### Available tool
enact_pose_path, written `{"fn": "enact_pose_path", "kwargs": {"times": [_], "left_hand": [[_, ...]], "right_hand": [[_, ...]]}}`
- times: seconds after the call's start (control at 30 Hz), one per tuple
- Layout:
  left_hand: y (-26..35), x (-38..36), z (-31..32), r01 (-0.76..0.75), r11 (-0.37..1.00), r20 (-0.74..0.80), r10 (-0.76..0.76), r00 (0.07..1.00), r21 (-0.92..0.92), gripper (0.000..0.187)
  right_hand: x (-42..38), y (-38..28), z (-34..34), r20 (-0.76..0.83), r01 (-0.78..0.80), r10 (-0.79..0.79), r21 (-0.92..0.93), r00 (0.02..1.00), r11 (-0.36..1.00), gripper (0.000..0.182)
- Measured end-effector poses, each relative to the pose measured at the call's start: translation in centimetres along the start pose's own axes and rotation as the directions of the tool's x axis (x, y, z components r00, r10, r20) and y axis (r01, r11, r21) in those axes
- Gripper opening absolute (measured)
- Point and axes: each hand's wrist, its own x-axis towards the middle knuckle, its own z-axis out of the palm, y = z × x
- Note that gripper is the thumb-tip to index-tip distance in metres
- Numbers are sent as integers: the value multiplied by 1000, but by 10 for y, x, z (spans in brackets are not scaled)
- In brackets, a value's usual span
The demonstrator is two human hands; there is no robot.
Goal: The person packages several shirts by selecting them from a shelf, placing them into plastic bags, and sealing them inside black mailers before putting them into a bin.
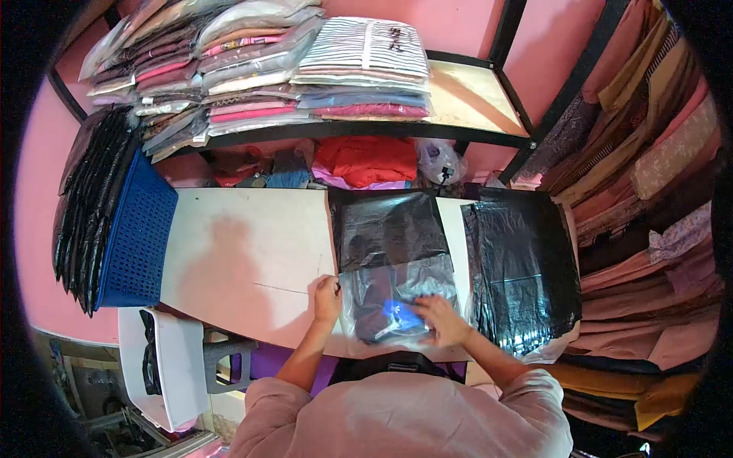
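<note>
In front of me on the table lies a black plastic bag [391, 233]. A clear-wrapped package of dark folded cloth [382, 294] sits at its near end, apparently partly inside the bag. A bright blue patch [402, 314] shows on the wrapping. My left hand [328, 299] is closed at the left edge, its fingers pinching what looks like the rim of the black bag. Over the right side of the package, my right hand [444, 320] rests with fingers stretched out and apart, close to the blue patch.
To the right lies a stack of black plastic bags [523, 267]. A blue basket [137, 229] holding black packages stands at the left, above a white bin [179, 366]. Wrapped clothes [363, 57] fill the shelf [477, 88]. Fabrics [649, 252] hang on the right.
</note>
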Motion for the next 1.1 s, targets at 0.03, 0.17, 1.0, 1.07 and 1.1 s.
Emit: {"fn": "enact_pose_path", "kwargs": {"times": [0.03,0.17,1.0,1.07,1.1], "left_hand": [[-2,-1,3,-17,1000,-42,17,999,-11,16],[-3,-16,-1,-90,994,-47,93,995,64,16],[22,-47,58,-673,635,363,567,739,379,67],[49,-39,44,-507,774,373,374,849,380,68],[48,-38,44,-420,867,417,289,862,268,67]], "right_hand": [[-5,-10,2,15,-11,12,-63,1000,998,64],[-8,0,13,-20,12,-17,-221,1000,975,44],[73,6,50,-109,-204,175,-387,978,899,63],[96,25,52,-198,-205,122,-482,973,852,66],[106,33,50,-220,-194,96,-481,971,855,62]]}}
